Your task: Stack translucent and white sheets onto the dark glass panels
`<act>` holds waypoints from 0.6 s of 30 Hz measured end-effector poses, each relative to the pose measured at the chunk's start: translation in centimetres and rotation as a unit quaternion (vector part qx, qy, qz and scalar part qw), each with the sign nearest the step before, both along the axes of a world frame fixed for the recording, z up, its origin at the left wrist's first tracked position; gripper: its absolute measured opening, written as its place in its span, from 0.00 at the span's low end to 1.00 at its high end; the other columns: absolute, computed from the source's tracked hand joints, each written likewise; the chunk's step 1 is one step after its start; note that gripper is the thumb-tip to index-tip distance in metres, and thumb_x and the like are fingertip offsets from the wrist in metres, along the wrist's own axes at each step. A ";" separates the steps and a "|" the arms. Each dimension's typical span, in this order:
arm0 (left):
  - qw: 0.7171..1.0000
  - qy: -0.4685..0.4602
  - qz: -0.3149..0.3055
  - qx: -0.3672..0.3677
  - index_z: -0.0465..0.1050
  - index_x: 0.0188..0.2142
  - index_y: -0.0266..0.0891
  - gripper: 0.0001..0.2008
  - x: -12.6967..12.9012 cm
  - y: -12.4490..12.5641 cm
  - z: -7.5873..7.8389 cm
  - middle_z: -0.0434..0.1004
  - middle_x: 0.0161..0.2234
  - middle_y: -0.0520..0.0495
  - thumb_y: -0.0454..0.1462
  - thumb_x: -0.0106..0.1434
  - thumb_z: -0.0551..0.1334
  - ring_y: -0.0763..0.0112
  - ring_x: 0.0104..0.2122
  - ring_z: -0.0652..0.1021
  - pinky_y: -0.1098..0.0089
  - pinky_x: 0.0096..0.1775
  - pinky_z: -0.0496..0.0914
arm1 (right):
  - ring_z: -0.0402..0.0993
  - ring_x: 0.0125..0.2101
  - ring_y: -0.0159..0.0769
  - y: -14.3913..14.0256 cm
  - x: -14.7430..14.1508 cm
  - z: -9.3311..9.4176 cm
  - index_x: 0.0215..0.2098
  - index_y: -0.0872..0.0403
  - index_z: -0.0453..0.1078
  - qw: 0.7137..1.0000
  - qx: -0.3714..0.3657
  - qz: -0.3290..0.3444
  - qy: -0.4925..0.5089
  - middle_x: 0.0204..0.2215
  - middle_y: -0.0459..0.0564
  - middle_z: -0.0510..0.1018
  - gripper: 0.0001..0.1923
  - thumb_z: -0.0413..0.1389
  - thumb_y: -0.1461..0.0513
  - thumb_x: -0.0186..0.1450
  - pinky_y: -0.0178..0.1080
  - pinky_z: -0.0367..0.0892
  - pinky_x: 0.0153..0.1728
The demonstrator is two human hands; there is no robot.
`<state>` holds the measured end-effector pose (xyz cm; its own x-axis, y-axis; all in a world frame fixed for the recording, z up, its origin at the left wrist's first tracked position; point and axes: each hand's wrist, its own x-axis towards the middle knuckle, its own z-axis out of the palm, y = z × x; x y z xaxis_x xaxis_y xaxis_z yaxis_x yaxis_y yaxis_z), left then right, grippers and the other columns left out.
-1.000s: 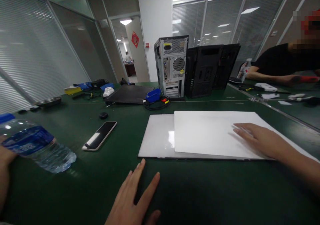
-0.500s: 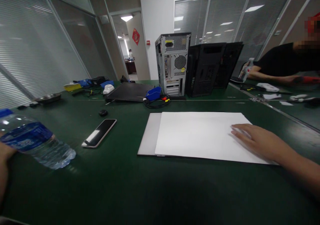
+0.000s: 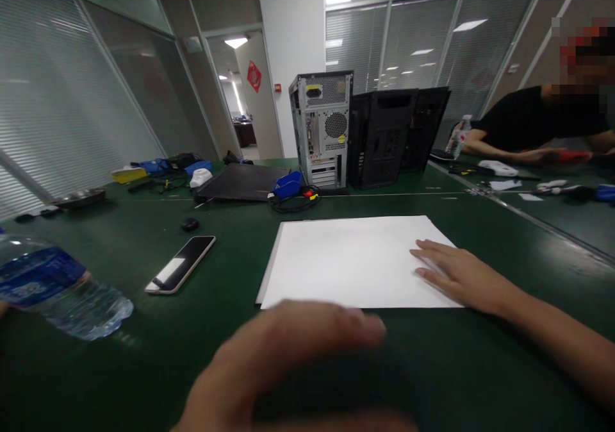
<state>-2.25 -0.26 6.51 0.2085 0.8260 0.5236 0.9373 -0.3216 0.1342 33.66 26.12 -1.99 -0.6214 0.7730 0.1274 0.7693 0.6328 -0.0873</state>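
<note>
A white sheet of paper [image 3: 336,259] lies on a thin flat grey panel [image 3: 270,268], whose left strip and dark edges show past it; the panel's kind is unclear. My right hand [image 3: 446,272] rests on the paper's right side, fingers spread and flat. Close to the camera, my left hand [image 3: 293,348] is raised over the near table, slightly blurred. Its upper finger and the part below it stand apart, with nothing seen between them.
On the green table [image 3: 144,368], a large water bottle [image 3: 62,291] and a phone [image 3: 181,265] are at left, near a small black object [image 3: 189,224]. Computer cases [image 3: 321,131] stand behind, beside cables [image 3: 295,204]. Another person [image 3: 523,124] leans on the table at right.
My left hand has come into view at the bottom. The paper and my right hand have moved left, so the paper covers more of the panel's left side. The view has shifted slightly.
</note>
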 end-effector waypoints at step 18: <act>0.991 0.024 0.100 -0.090 0.64 0.62 0.39 0.26 -11.3 15.6 -6.4 0.59 0.65 0.42 0.47 0.69 0.48 0.56 0.65 0.57 0.52 0.63 0.53 | 0.42 0.67 0.47 0.3 1.2 -0.3 0.69 0.45 0.49 0.997 -0.018 -0.054 -0.047 0.68 0.47 0.46 0.39 0.43 0.39 0.65 0.53 0.46 0.65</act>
<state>-13.55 15.37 0.12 0.0512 0.9327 0.3571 0.9866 -0.1028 0.1271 34.85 26.38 -2.28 -0.5421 0.8392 0.0438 0.8388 0.5435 -0.0319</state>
